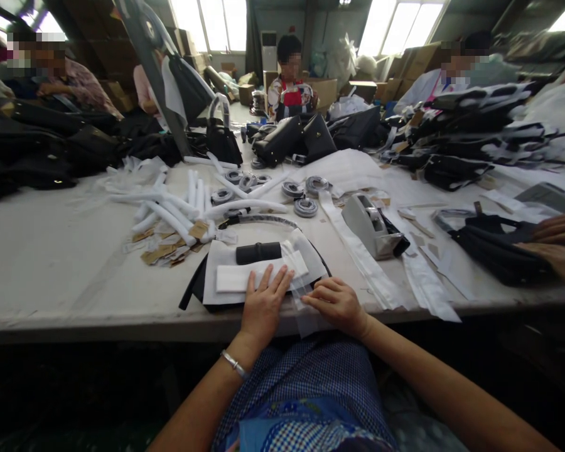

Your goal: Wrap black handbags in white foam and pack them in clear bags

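Note:
A black handbag (198, 282) lies flat before me near the table's front edge, its wrapped handle (268, 219) arching away from me. On it rests a white foam sheet (210, 256), with a folded white strip (230, 280) across its middle and a black rolled piece (258, 252) above that. My left hand (266, 301) lies flat with fingers spread, pressing on the white strip. At the bag's right side, my right hand (336, 304) pinches a clear plastic film (306, 314) that hangs toward the table edge.
A grey tape dispenser (370, 226) stands to the right, near long white strips (353, 251). White foam tubes (169, 220), coiled straps (306, 207) and brown tags (162, 254) lie beyond. A co-worker's hands (558, 248) touch another black bag (494, 251). Black bags (471, 138) pile up behind.

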Demonstrator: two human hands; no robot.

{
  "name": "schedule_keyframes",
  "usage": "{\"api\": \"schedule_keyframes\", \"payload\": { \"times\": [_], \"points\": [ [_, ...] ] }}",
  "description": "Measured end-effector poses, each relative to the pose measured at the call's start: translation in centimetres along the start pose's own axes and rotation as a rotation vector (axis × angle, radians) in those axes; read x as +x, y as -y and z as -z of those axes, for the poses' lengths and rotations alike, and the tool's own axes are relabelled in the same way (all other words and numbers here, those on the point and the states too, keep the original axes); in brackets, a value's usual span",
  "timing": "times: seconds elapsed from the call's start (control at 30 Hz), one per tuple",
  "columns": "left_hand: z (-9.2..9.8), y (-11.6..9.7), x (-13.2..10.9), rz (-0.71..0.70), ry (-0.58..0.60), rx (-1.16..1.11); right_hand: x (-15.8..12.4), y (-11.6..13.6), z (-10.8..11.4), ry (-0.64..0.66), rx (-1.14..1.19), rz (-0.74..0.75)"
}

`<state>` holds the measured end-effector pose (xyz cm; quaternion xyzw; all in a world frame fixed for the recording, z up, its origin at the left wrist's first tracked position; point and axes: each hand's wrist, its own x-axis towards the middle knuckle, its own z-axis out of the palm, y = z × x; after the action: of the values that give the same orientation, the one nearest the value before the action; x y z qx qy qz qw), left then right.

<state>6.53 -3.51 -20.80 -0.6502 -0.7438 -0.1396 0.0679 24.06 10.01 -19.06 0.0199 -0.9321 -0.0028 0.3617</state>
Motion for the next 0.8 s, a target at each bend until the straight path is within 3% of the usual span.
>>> {"api": "schedule_keyframes", "payload": {
  "times": [0.3,0.43,0.57,0.8],
  "points": [
    [2.1,-0.4,0.9,0.034,0.006,-0.136,-1.2,-0.6,-1.8,-0.009,-0.038,-0.038],
    [1.0,-1.3,1.4,0.116,-0.098,-0.099,-1.3,-0.6,-2.1,0.003,-0.045,-0.066],
    [-0.7,-1.3,1.3,0.111,-0.157,-0.043,-2.1,-0.3,-1.5,0.06,0.023,-0.082],
    [-1.2,-1.0,0.9,0.1,-0.15,-0.025,-6.1,1.7,0.1,0.296,0.107,-0.06]
  ]
}}
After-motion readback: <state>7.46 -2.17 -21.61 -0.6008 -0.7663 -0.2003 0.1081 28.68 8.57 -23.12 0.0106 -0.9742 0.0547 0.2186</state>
